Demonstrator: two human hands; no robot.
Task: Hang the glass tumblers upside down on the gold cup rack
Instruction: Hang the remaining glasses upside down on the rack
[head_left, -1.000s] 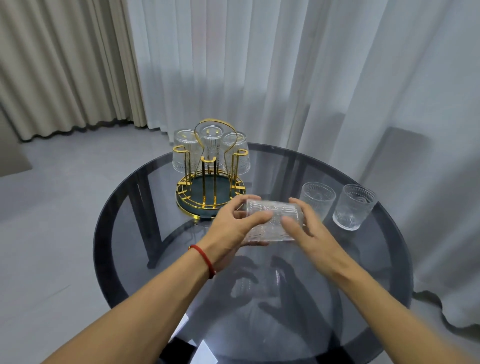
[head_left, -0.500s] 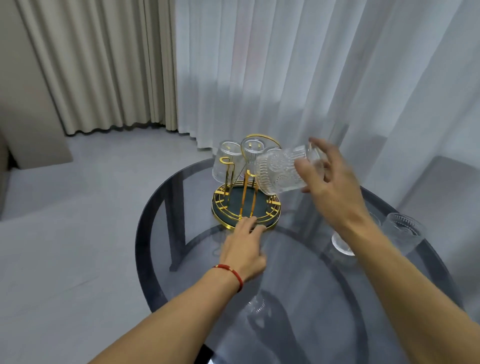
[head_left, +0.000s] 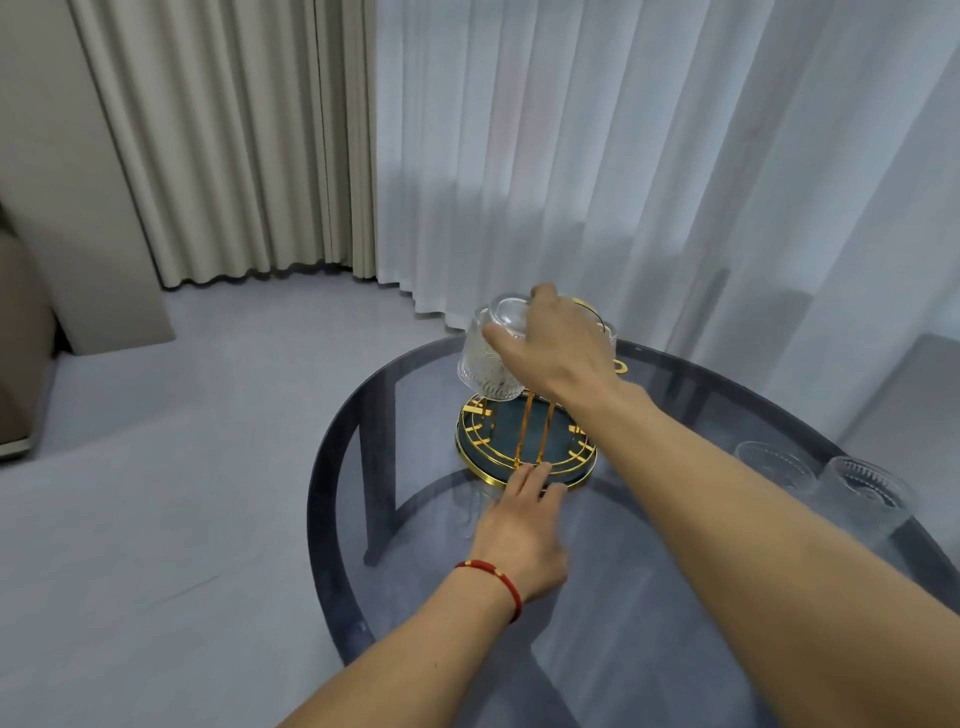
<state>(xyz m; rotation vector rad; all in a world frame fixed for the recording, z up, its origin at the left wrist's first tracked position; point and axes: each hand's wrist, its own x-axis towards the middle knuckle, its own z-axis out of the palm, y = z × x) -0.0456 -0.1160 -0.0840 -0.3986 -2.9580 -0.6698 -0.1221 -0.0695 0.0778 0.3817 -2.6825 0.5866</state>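
Observation:
The gold cup rack with a dark green round base stands on the round smoked-glass table. My right hand grips a patterned glass tumbler by its base, mouth down, over the rack's left side. Whether it sits on a prong is hidden. My left hand lies flat on the table, fingertips touching the rack's front rim, holding nothing. Two more tumblers stand upright at the right edge. Glasses hung at the rack's back are mostly hidden behind my right hand.
White sheer curtains hang close behind the table, beige curtains to the left. Grey floor spreads on the left. The table's left rim lies near the rack.
The right hand turned the tumbler from lying sideways to mouth down and lowered it onto the rack's left side. The left hand let go of it earlier and stays at the rack's base.

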